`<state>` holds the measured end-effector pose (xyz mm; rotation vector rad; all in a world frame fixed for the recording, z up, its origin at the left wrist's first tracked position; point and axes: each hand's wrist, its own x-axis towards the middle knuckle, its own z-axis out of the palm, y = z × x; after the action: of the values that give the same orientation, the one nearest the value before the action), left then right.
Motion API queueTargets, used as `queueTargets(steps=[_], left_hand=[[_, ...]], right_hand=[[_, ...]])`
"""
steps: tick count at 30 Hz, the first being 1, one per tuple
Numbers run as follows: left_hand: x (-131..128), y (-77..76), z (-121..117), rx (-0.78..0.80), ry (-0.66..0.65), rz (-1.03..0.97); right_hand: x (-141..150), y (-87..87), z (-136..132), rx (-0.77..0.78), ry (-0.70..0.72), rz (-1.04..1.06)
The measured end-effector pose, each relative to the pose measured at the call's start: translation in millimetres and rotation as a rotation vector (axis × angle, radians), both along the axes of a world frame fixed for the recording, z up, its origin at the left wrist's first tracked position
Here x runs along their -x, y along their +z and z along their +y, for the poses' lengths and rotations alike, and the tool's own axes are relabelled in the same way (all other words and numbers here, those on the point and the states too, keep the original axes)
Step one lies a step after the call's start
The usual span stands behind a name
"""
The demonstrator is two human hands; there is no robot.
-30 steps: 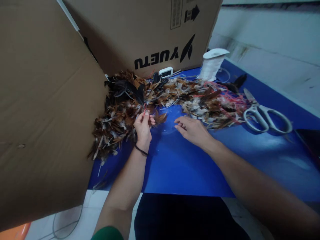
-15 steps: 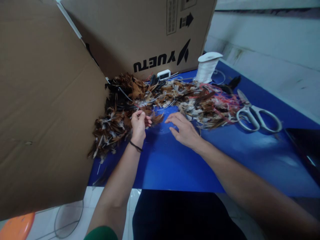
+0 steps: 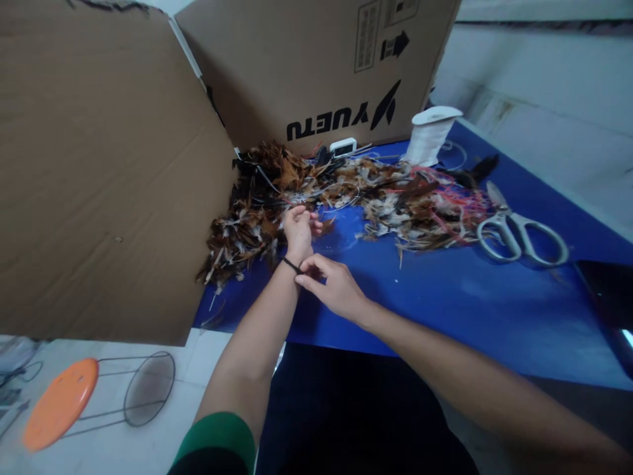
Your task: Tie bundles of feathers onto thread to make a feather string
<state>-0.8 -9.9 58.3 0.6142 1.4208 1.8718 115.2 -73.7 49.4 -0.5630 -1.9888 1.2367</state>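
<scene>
My left hand (image 3: pixel 299 232) is held palm up at the edge of the feather pile (image 3: pixel 247 231), its fingers loosely bent and apart, with nothing visible in them. A thin black wristband (image 3: pixel 291 265) circles my left wrist. My right hand (image 3: pixel 336 287) reaches across to that wrist, thumb and forefinger pinching the band at its right side. Brown, black and white feathers, some tied with pink string (image 3: pixel 457 201), lie in a long heap behind both hands.
Silver scissors (image 3: pixel 524 234) lie at the right, near a dark flat device (image 3: pixel 606 290). A white spool (image 3: pixel 430 138) and a small white gadget (image 3: pixel 343 148) stand at the back. Cardboard (image 3: pixel 119 178) walls the left and rear of the blue table (image 3: pixel 445 310). An orange stool (image 3: pixel 62 402) lies on its side.
My left hand has let go of the dark feathers tied with red string. My right hand has come left and down onto the wristband. The view has shifted, showing more of the stool.
</scene>
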Motion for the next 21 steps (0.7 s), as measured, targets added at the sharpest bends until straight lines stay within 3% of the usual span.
queueTargets(steps=[3,5,10,12,15,17,18,21], left_hand=[[-2.0,1.2,-2.5,0.0,0.023,0.007],[-1.8,-0.2,-3.6,-0.008,0.05,0.124],[-5.9,-11.0,-10.5,-0.044,0.107,0.907],[-12.7,-17.3,-15.2,-0.044,0.032,1.229],[-24.8,-24.0,-18.3,-0.039,-0.201,1.554],[-28.6,-22.5,-14.9,0.014,-0.285,1.582],[-27.9,-19.2,-11.5,0.074,-0.26,1.512],[-13.4,1.0,0.9,0.239,-0.1,0.935]], right_hand=[[-2.9,1.5,-12.9,-0.039,-0.03,0.034],[-8.0,4.6,-22.5,-0.034,0.016,0.04],[-6.7,22.3,-42.1,0.021,0.076,-0.158],[4.0,34.2,-48.5,-0.025,0.016,-0.218],[22.2,52.9,-67.1,-0.19,-0.008,-0.265],[28.0,60.8,-85.8,-0.358,-0.059,-0.269],[27.9,62.1,-95.2,-0.455,-0.079,-0.223],[18.6,53.0,-113.9,-0.546,-0.156,-0.033]])
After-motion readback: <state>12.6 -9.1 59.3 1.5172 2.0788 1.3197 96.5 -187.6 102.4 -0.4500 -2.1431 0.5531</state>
